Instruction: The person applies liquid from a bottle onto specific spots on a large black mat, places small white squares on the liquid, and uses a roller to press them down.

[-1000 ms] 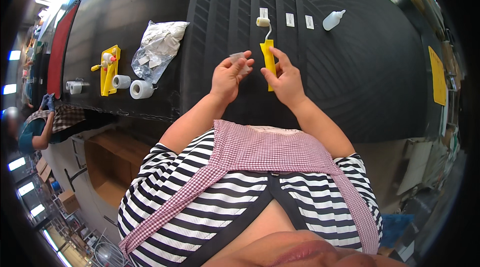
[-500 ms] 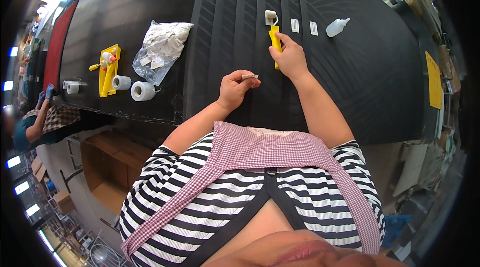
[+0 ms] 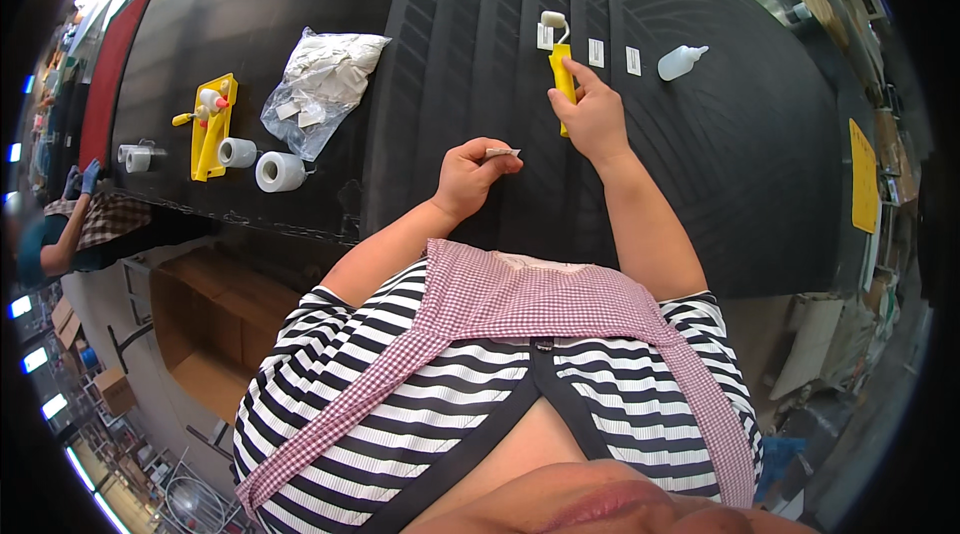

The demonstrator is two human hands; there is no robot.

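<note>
My right hand [image 3: 597,124] is closed on the yellow handle of a small paint roller [image 3: 563,79]. The roller's white head lies at the far edge of a small white label [image 3: 545,38] on the black sheet. Two similar labels, a middle one [image 3: 596,53] and a right one [image 3: 632,62], lie in a row beside it. Nearer to me, my left hand [image 3: 466,179] pinches another small white label [image 3: 502,152] above the sheet. A white squeeze bottle [image 3: 681,62] lies on its side to the right of the labels.
On the left are a plastic bag of white pieces [image 3: 325,84], clear tape rolls [image 3: 280,172] and a yellow tray [image 3: 212,139] holding a bottle and another roller. A yellow card [image 3: 862,177] is at the right edge. A gloved co-worker [image 3: 80,219] stands far left by a red sheet [image 3: 115,74].
The roller in my right hand has shifted slightly away from me and to the right, uncovering more of the first label. My left hand keeps its pinch. The view has turned a little.
</note>
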